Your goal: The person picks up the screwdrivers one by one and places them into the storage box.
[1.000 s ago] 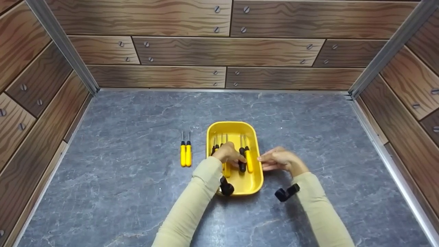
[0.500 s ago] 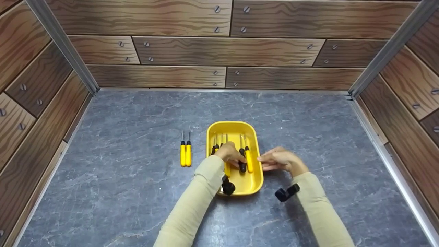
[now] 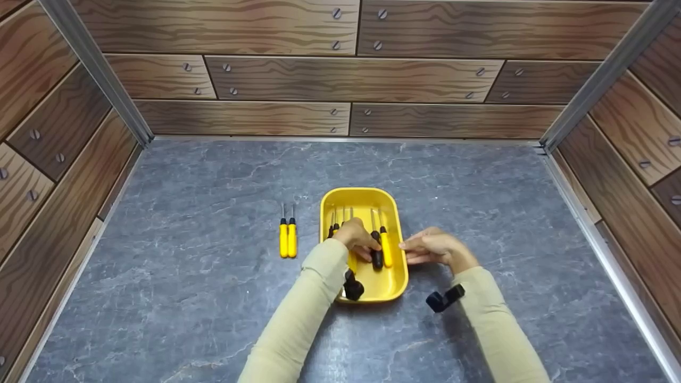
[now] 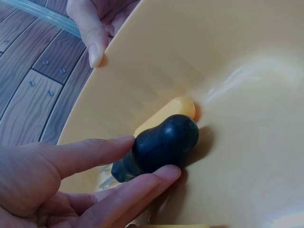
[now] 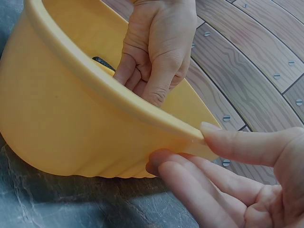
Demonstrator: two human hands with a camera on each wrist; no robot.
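In the head view, a yellow plastic tray (image 3: 391,287) holds several screwdrivers. My left hand (image 3: 355,236) reaches inside it. A black-handled screwdriver (image 4: 164,145) lies between my left thumb and fingers, which pinch its handle in the left wrist view. Right beside it is a yellow-handled screwdriver (image 3: 386,250), along the tray's right wall. More screwdrivers on the tray's left side are partly hidden under my left hand. My right hand (image 3: 433,247) holds the tray's right side, with its thumb at the rim and fingers against the outer wall, as the right wrist view shows.
Left of the tray, two yellow-and-black screwdrivers (image 3: 288,236) lie side by side on the grey marbled table (image 3: 186,266). Wood-patterned panels (image 3: 351,80) enclose the back and sides, with metal strips at the corners.
The black-handled screwdriver has shifted very slightly toward me inside the tray, with my left hand at its handle. My right hand and the tray stay where they were.
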